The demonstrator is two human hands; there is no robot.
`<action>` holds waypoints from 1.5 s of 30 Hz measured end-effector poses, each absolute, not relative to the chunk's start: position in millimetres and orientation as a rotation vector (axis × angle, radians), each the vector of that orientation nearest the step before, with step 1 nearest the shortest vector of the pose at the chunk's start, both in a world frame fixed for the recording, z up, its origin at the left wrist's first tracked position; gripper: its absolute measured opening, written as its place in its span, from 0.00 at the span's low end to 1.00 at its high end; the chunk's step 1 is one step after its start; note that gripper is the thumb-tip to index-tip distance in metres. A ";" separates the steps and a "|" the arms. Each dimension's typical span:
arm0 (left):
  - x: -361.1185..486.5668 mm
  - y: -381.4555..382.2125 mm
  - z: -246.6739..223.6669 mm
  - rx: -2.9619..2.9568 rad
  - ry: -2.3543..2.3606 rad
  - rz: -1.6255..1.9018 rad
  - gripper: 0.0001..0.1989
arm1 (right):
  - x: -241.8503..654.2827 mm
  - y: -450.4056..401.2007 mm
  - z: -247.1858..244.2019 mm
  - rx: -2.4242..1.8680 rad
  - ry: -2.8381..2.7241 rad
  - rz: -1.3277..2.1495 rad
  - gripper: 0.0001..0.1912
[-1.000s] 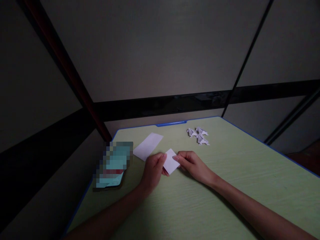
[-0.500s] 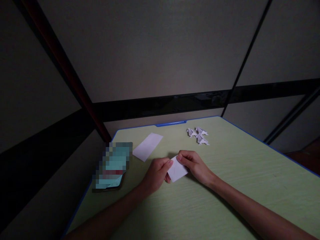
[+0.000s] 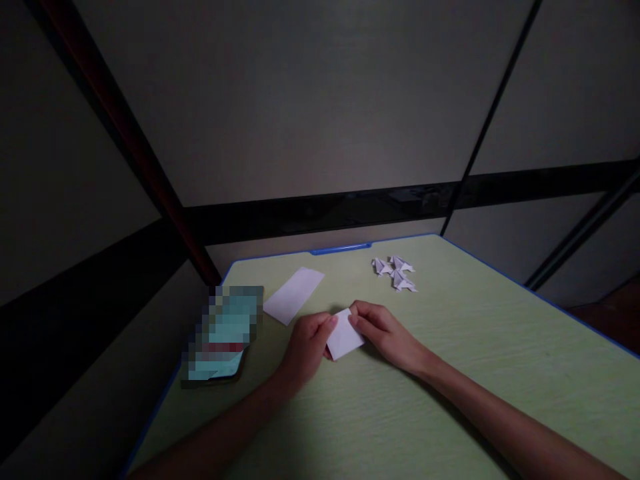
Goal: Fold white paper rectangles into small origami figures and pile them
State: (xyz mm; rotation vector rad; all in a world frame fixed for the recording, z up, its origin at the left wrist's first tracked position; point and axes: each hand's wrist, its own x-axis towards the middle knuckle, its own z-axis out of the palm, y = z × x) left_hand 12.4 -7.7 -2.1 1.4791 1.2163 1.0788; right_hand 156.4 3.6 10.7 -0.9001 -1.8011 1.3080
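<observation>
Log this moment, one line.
left hand: holds small paper; right hand: holds same paper; paper figures: three, on table; loose sheet: on table

The paper square [image 3: 346, 337] looks matt, the band [image 3: 310, 213] glossy.

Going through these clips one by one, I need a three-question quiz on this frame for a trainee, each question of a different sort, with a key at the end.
1. True or false: the left hand and the right hand both hold the small white paper.
2. How many folded paper figures lie on the table?
3. Which item lies just left of the rectangular white sheet?
A) a pair of scissors
B) a smartphone
C) a pen

Key:
1. True; the fingers of each hand grip it.
2. Three, grouped together toward the far edge.
3. B, with most of its screen pixelated.
</observation>
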 end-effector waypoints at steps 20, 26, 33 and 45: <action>2.3 -4.6 7.2 1.315 1.543 1.511 0.16 | 161.0 7.5 7.7 -0.951 -1.807 1.280 0.08; 11.0 -12.5 4.4 1.475 1.241 1.230 0.18 | 160.4 10.4 5.5 -0.865 -1.720 1.317 0.12; 13.6 -13.6 2.7 1.431 1.097 1.118 0.18 | 160.5 7.9 12.4 -0.775 -1.523 1.386 0.13; 11.9 -6.5 -0.5 1.170 0.870 0.991 0.24 | 164.6 12.0 12.6 -0.855 -1.473 1.473 0.13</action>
